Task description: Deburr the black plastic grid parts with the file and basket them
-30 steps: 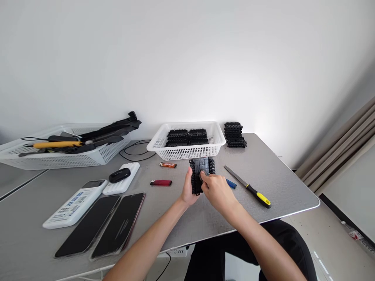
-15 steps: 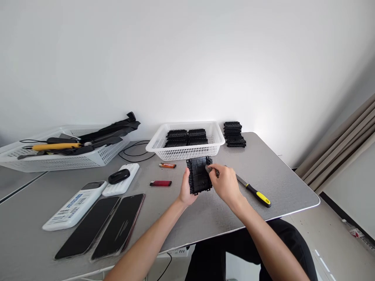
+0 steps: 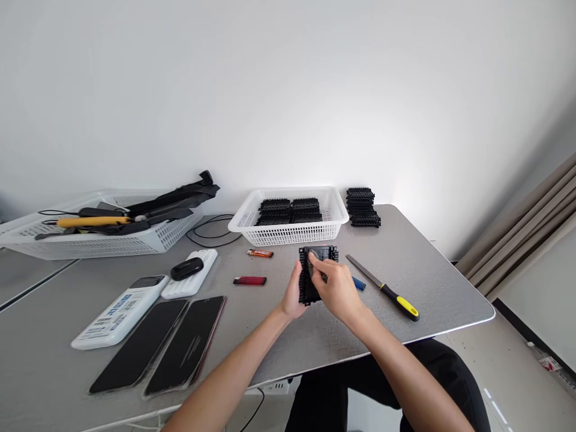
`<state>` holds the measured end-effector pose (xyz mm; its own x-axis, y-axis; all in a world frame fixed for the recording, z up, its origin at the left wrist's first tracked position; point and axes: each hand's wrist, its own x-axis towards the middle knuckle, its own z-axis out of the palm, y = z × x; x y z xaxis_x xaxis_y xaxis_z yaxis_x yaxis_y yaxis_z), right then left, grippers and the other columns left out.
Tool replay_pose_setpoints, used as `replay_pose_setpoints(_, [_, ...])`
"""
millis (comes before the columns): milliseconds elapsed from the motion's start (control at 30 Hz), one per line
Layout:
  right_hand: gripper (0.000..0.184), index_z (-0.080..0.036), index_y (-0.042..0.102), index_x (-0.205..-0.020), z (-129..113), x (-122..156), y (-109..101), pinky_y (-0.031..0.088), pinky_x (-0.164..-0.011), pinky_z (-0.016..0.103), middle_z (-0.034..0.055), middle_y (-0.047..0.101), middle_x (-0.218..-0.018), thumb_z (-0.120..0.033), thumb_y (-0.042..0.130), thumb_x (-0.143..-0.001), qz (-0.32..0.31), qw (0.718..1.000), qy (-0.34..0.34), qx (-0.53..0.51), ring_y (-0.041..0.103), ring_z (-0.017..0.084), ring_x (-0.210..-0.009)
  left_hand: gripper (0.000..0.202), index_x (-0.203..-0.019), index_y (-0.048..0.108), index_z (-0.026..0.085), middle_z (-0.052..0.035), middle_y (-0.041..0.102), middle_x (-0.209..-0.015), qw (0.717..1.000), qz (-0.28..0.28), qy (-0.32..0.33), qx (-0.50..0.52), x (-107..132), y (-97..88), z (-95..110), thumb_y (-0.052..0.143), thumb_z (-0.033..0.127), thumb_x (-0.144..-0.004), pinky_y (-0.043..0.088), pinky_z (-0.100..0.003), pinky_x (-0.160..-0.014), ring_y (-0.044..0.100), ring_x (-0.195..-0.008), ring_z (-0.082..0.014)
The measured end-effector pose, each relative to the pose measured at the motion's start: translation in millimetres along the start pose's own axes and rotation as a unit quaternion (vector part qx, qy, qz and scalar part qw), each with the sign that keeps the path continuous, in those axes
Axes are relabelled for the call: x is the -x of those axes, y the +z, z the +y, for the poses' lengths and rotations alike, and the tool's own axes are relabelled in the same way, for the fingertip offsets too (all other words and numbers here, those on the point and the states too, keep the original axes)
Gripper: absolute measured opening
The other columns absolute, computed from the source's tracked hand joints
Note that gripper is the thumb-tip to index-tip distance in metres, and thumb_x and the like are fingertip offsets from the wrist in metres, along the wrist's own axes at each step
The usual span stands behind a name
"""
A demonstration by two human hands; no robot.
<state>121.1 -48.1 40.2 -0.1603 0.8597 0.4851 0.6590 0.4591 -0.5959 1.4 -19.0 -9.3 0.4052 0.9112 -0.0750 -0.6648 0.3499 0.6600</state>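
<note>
My left hand (image 3: 294, 294) grips a black plastic panel (image 3: 308, 291) with toothed side edges by its left side, thumb along the edge. The panel is held tilted up above the table, in front of the white basket. My right hand (image 3: 337, 288) is closed over the panel's face, pressing a small dark grey piece (image 3: 314, 259) against its upper left part. Fingers cover most of that piece, so its kind cannot be made out. To the right lies a flat file (image 3: 387, 292) with a black and yellow handle. A blue lighter (image 3: 359, 284) shows partly behind my right hand.
Similar black panels (image 3: 290, 211) fill part of a white basket (image 3: 288, 234); more stand in a stack (image 3: 362, 207). Red (image 3: 249, 281) and orange (image 3: 260, 254) lighters, phones (image 3: 186, 348), power banks (image 3: 119, 312) and a tool basket (image 3: 108, 246) are to the left.
My right hand has moved the grey piece from the panel's right edge to its upper left. The panel has shifted slightly right, and the blue lighter now shows.
</note>
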Motion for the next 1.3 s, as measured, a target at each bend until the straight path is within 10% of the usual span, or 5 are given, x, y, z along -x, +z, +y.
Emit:
replay_pose_setpoints(467, [0.037, -0.017, 0.067, -0.114, -6.7, 5.0, 4.8, 0.031, -0.059, 0.022, 0.0055, 0.067, -0.076, -0.010, 0.042, -0.088, -0.094, 0.995, -0.001, 0.046, 0.056, 0.013, -0.064, 0.051, -0.087, 0.073, 0.018, -0.0045, 0.072, -0.072, 1.000, 0.004, 0.005, 0.000, -4.0, -9.1, 7.6, 0.043, 0.060, -0.089, 0.050, -0.034, -0.088, 0.067, -0.097, -0.0263])
replay_pose_setpoints(1300, [0.037, -0.021, 0.070, -0.109, -12.3, 9.9, 9.8, 0.034, -0.060, 0.022, 0.0068, 0.072, -0.083, -0.010, 0.043, -0.086, -0.109, 0.993, 0.009, 0.042, 0.063, 0.015, -0.070, 0.054, -0.105, 0.071, 0.016, -0.0077, 0.075, -0.097, 0.997, 0.054, 0.055, 0.026, -5.1, 0.7, 16.2, 0.041, 0.057, -0.090, 0.045, -0.039, -0.100, 0.064, -0.108, -0.0274])
